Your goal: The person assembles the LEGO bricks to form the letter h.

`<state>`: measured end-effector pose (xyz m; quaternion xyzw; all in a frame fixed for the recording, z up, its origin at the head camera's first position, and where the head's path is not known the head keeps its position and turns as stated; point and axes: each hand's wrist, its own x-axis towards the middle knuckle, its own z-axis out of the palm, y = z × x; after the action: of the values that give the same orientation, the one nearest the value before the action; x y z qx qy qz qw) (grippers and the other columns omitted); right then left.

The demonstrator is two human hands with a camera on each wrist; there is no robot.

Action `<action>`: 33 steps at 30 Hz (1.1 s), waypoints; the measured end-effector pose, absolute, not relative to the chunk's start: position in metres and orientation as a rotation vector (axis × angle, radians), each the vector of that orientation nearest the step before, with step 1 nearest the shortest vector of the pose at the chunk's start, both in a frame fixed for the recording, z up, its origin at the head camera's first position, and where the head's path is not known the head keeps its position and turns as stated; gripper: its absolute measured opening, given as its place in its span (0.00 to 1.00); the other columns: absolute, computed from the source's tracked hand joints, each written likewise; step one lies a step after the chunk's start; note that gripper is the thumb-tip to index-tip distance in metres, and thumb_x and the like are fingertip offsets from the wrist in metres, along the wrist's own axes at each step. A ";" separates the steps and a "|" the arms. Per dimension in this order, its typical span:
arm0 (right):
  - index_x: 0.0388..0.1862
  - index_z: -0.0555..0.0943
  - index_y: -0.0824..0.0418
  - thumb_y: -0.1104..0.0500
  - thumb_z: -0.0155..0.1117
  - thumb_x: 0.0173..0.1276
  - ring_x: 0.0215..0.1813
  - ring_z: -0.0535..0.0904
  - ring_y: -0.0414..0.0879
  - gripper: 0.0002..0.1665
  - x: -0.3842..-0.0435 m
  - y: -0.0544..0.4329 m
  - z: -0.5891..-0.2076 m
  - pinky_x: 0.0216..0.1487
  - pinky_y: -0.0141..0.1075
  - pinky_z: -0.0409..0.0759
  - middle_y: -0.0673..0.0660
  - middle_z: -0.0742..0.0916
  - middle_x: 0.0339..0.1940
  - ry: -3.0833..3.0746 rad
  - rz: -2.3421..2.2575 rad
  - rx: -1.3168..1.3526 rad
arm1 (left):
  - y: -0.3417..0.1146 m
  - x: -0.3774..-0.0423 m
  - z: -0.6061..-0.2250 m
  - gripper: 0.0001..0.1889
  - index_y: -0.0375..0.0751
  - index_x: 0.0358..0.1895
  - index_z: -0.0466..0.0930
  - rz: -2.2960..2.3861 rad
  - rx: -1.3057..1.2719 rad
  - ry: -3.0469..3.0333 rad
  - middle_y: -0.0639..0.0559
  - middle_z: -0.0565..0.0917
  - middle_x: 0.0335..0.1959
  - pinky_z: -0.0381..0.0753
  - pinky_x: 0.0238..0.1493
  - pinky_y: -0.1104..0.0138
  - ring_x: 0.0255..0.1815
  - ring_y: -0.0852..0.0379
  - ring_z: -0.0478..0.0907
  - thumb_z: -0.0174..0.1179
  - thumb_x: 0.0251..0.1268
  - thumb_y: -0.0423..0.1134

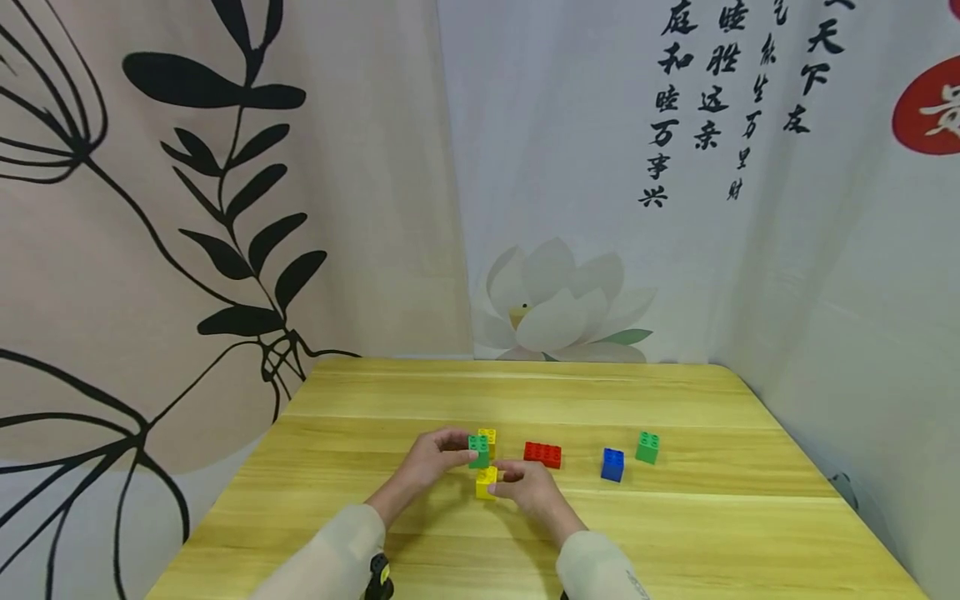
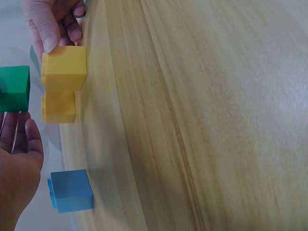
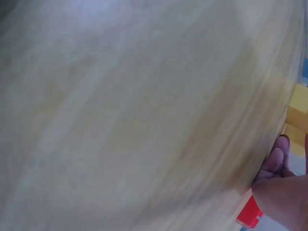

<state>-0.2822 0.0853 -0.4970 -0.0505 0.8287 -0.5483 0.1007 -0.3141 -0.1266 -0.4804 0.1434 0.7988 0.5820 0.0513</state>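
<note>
In the head view, my left hand (image 1: 435, 456) holds a green building block (image 1: 477, 450) with studs on top, raised at the left of the yellow blocks. My right hand (image 1: 531, 490) pinches the near yellow block (image 1: 486, 484) from its right side. A second yellow block (image 1: 491, 437) is just behind the green one, partly covered by it. The left wrist view shows the green block (image 2: 14, 89) apart from both yellow blocks, and my right thumb on the edge of the nearer yellow block (image 2: 65, 65). In the right wrist view, my right hand (image 3: 284, 192) is partly cut off.
A longer red block (image 1: 542, 454) lies right of the hands, with a blue block (image 1: 612, 464) and another green block (image 1: 647, 447) farther right. A light blue block (image 2: 72, 191) stands near my left hand in the left wrist view. All are on a wooden table (image 1: 720, 533).
</note>
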 end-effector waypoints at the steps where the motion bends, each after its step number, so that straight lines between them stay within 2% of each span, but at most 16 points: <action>1: 0.59 0.83 0.57 0.56 0.74 0.63 0.54 0.77 0.55 0.24 -0.282 0.085 -0.497 0.54 0.54 0.77 0.60 0.83 0.54 2.449 -1.619 -0.148 | -0.126 -0.314 -0.481 0.20 0.38 0.54 0.82 1.769 0.438 2.427 0.49 0.84 0.46 0.79 0.51 0.54 0.48 0.53 0.78 0.67 0.65 0.46; 9: 0.59 0.83 0.59 0.56 0.74 0.62 0.54 0.78 0.56 0.26 -0.283 0.085 -0.499 0.54 0.54 0.77 0.61 0.83 0.53 2.461 -1.629 -0.152 | -0.124 -0.311 -0.483 0.18 0.38 0.54 0.82 1.736 0.463 2.414 0.49 0.84 0.45 0.79 0.51 0.49 0.46 0.54 0.79 0.67 0.66 0.44; 17: 0.61 0.81 0.61 0.56 0.74 0.62 0.54 0.78 0.56 0.28 -0.284 0.086 -0.501 0.55 0.54 0.77 0.62 0.83 0.53 2.466 -1.638 -0.172 | -0.121 -0.309 -0.487 0.19 0.38 0.54 0.82 1.713 0.442 2.431 0.49 0.84 0.47 0.80 0.50 0.54 0.48 0.53 0.78 0.68 0.65 0.45; 25: 0.61 0.81 0.61 0.55 0.74 0.63 0.56 0.78 0.60 0.28 -0.283 0.087 -0.499 0.55 0.56 0.76 0.64 0.83 0.55 2.476 -1.620 -0.185 | -0.122 -0.309 -0.489 0.19 0.39 0.55 0.82 1.714 0.453 2.383 0.48 0.83 0.48 0.79 0.52 0.52 0.49 0.52 0.78 0.68 0.65 0.45; 33: 0.62 0.80 0.61 0.56 0.73 0.63 0.55 0.78 0.57 0.28 -0.281 0.088 -0.496 0.55 0.55 0.77 0.64 0.83 0.55 2.447 -1.634 -0.197 | -0.123 -0.308 -0.489 0.19 0.39 0.55 0.82 1.681 0.488 2.392 0.49 0.83 0.48 0.79 0.52 0.53 0.48 0.54 0.79 0.67 0.66 0.45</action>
<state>-0.2815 0.0884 -0.4958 -0.0664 0.8260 -0.5514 0.0962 -0.3084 -0.1234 -0.4892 0.1639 0.8038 0.5650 0.0888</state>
